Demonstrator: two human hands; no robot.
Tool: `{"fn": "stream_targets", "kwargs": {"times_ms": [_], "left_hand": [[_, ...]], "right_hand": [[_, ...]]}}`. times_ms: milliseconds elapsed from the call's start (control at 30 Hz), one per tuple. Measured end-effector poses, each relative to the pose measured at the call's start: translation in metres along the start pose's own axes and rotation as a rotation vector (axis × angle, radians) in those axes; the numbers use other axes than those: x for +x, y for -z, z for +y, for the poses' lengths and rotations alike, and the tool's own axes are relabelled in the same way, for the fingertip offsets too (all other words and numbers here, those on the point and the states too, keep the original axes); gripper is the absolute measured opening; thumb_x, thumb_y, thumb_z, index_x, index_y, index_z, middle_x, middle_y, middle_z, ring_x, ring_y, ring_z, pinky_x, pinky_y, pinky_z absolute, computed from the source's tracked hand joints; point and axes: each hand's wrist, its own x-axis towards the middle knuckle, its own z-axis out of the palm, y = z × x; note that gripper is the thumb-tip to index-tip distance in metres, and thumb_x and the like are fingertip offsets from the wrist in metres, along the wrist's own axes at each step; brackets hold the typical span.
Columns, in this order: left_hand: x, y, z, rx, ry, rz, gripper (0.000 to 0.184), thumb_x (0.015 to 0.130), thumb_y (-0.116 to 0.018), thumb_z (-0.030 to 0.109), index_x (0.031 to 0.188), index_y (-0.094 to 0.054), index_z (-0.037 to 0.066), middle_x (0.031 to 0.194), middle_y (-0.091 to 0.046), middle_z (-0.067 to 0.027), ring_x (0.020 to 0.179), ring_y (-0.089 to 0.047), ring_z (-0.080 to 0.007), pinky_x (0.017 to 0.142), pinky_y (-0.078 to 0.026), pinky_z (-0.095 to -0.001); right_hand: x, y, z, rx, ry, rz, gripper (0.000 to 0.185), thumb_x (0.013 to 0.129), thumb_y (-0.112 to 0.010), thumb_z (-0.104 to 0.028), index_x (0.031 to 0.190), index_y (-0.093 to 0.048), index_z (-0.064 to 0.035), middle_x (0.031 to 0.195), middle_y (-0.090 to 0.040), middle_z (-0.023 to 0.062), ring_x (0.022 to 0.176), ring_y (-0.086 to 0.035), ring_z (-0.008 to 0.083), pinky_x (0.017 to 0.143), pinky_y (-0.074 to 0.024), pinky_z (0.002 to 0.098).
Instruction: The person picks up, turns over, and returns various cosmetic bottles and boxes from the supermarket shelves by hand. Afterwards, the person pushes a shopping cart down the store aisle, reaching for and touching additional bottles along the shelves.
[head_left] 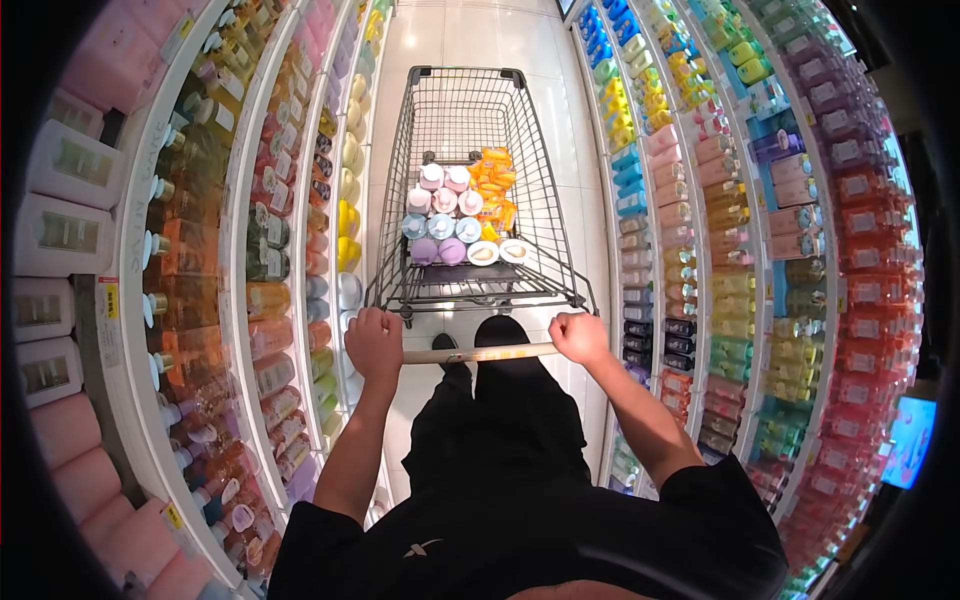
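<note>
My left hand is closed round the left end of the shopping cart's handle. At the handle's right end, my right hand grips it too. Ahead of both hands is the black wire cart. Inside it, several white and pink bottles stand in rows, with blue-topped bottles and purple-topped ones nearer me. Orange packets lie along their right side, and two white round-topped items sit at the near right.
Shelves of bottles curve along the left, with pink packages at the far left. More shelves with colourful bottles line the right. Pale floor tiles run ahead between them. A lit screen shows at the lower right.
</note>
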Motion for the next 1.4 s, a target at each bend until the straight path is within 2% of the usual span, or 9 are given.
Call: {"fn": "stream_targets", "kwargs": {"times_ms": [367, 533, 633, 900, 967, 1100, 1267, 1400], "left_hand": [[0.016, -0.006, 0.013, 0.018, 0.019, 0.036, 0.026, 0.097, -0.071, 0.022, 0.077, -0.057, 0.011, 0.084, -0.062, -0.0079, 0.086, -0.063, -0.0360, 0.078, -0.047, -0.0544], [0.020, -0.008, 0.023, -0.055, -0.019, 0.066, 0.026, 0.096, -0.072, 0.018, 0.077, -0.057, 0.008, 0.083, -0.063, -0.0098, 0.084, -0.062, -0.0383, 0.078, -0.047, -0.0542], [0.026, -0.004, 0.039, -0.036, -0.017, 0.137, 0.027, 0.096, -0.073, 0.018, 0.077, -0.058, 0.007, 0.083, -0.064, -0.0110, 0.084, -0.063, -0.0390, 0.079, -0.048, -0.0532], [0.038, -0.019, 0.052, 0.035, -0.025, 0.111, 0.027, 0.099, -0.072, 0.020, 0.079, -0.060, 0.006, 0.084, -0.065, -0.0155, 0.085, -0.062, -0.0429, 0.080, -0.049, -0.0561], [0.042, -0.021, 0.058, 0.034, -0.021, 0.115, 0.027, 0.099, -0.072, 0.020, 0.079, -0.060, 0.006, 0.084, -0.066, -0.0156, 0.084, -0.063, -0.0431, 0.079, -0.049, -0.0562], [0.051, -0.027, 0.066, -0.023, -0.021, 0.140, 0.027, 0.099, -0.071, 0.021, 0.079, -0.061, 0.006, 0.083, -0.066, -0.0162, 0.083, -0.063, -0.0440, 0.077, -0.049, -0.0571], [0.067, -0.032, 0.071, 0.046, -0.043, 0.157, 0.025, 0.098, -0.071, 0.021, 0.079, -0.063, 0.006, 0.084, -0.067, -0.0165, 0.084, -0.065, -0.0442, 0.078, -0.050, -0.0579], [0.077, -0.037, 0.074, 0.053, -0.023, 0.154, 0.028, 0.099, -0.072, 0.023, 0.081, -0.063, 0.004, 0.085, -0.068, -0.0164, 0.086, -0.066, -0.0425, 0.080, -0.051, -0.0558]], "right_hand": [[0.020, 0.003, 0.011, 0.043, 0.010, 0.029, 0.034, 0.100, -0.065, -0.032, 0.074, -0.077, -0.0125, 0.069, -0.073, 0.0144, 0.064, -0.073, 0.0405, 0.062, -0.0603, 0.0530], [0.029, 0.013, 0.011, 0.045, -0.023, -0.031, 0.035, 0.100, -0.065, -0.032, 0.074, -0.078, -0.0132, 0.069, -0.074, 0.0140, 0.064, -0.073, 0.0401, 0.063, -0.0603, 0.0529], [0.039, 0.013, 0.021, 0.081, 0.020, 0.008, 0.033, 0.099, -0.065, -0.032, 0.076, -0.079, -0.0130, 0.070, -0.074, 0.0142, 0.065, -0.074, 0.0402, 0.063, -0.0612, 0.0523], [0.063, 0.022, 0.043, 0.130, 0.063, 0.033, 0.033, 0.098, -0.068, -0.030, 0.073, -0.076, -0.0108, 0.068, -0.072, 0.0153, 0.062, -0.072, 0.0415, 0.061, -0.0595, 0.0531], [0.070, 0.033, 0.041, 0.147, 0.000, -0.046, 0.033, 0.099, -0.064, -0.031, 0.079, -0.080, -0.0110, 0.074, -0.077, 0.0158, 0.071, -0.077, 0.0406, 0.068, -0.0633, 0.0526], [0.087, 0.040, 0.044, 0.075, -0.045, -0.142, 0.037, 0.101, -0.060, -0.033, 0.081, -0.081, -0.0109, 0.080, -0.079, 0.0156, 0.078, -0.078, 0.0403, 0.075, -0.0638, 0.0526], [0.102, 0.032, 0.059, 0.115, 0.077, 0.020, 0.034, 0.100, -0.064, -0.031, 0.079, -0.080, -0.0105, 0.075, -0.076, 0.0174, 0.071, -0.076, 0.0405, 0.068, -0.0618, 0.0535], [0.114, 0.039, 0.056, 0.118, 0.065, 0.041, 0.033, 0.099, -0.066, -0.029, 0.077, -0.078, -0.0091, 0.072, -0.075, 0.0176, 0.068, -0.075, 0.0403, 0.065, -0.0604, 0.0538]]}}
